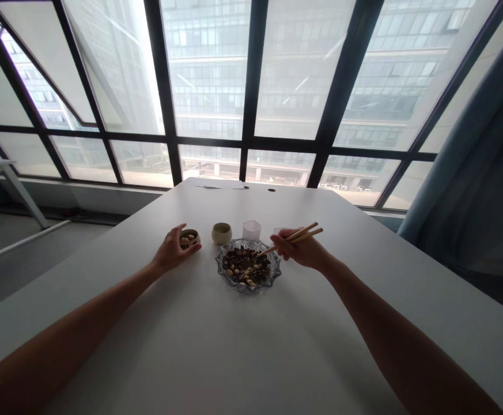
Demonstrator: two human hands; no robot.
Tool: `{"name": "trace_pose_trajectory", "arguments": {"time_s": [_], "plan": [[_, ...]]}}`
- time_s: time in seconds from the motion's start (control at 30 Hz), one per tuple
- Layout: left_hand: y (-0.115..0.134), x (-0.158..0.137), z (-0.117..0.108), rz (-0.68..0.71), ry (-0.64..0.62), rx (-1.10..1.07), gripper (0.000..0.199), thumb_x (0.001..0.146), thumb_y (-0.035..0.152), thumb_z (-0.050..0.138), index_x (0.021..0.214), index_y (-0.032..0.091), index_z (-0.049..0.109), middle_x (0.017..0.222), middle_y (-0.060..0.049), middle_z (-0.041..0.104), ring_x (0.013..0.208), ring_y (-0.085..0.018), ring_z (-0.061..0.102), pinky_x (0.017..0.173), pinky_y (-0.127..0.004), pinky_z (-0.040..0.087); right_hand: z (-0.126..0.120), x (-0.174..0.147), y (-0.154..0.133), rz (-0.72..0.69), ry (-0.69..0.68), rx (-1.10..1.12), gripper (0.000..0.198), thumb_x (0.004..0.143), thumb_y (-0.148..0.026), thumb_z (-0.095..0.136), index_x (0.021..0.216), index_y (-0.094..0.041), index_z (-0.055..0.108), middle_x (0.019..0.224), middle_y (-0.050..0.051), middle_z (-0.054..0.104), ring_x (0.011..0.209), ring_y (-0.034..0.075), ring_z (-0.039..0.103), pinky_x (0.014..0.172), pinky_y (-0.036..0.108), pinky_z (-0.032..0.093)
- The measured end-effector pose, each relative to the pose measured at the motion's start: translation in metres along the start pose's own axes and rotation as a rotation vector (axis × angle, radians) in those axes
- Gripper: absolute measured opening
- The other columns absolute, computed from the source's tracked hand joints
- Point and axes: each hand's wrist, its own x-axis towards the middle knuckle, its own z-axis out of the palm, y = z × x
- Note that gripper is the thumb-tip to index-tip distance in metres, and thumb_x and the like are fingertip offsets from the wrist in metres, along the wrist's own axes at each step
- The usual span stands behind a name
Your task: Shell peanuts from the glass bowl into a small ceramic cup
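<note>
My right hand (297, 248) grips a pair of wooden chopsticks (305, 233), their tips down among dark seeds and pale nuts (246, 265) in a scalloped clear glass bowl (272, 279). At the left, my left hand (173, 248) curves round a small cup (196, 241), thumb along its near side and fingers at its far left. Several pale nuts (186, 238) lie inside that cup. Whether the chopstick tips pinch a piece is too small to tell.
A second pale cup (222, 233) stands behind the bowl, with a whitish translucent cup (252, 230) to its right. Another clear container (277, 230) is partly hidden behind my right hand. All rest on a white table (242, 357) before tall windows; a blue curtain (462, 167) hangs at right.
</note>
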Motion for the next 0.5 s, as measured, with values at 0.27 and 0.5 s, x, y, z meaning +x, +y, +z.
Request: {"name": "trace_pose_trajectory", "arguments": {"time_s": [0.27,0.5], "plan": [[-0.005,0.000,0.010,-0.239,-0.026,-0.125,0.094,0.063,0.061,0.078,0.137,0.013,0.045,0.126,-0.019,0.066,0.118,-0.033,0.064,0.103,-0.045,0.050,-0.003,0.005,0.007,0.161,0.209,0.194,0.064,0.075,-0.079,0.061,0.067,-0.016,0.062,0.047,0.005,0.063,0.034,0.012,0.055,0.032,0.020,0.038],[-0.001,-0.003,0.010,-0.065,0.129,-0.182,0.077,0.059,0.049,0.083,0.123,0.017,0.054,0.118,-0.013,0.069,0.108,-0.030,0.067,0.096,-0.043,0.054,-0.003,0.008,0.012,0.250,0.311,0.348,0.064,0.065,-0.078,0.071,0.061,-0.015,0.062,0.045,0.006,0.063,0.031,0.013,0.054,0.029,0.021,0.039]]}}
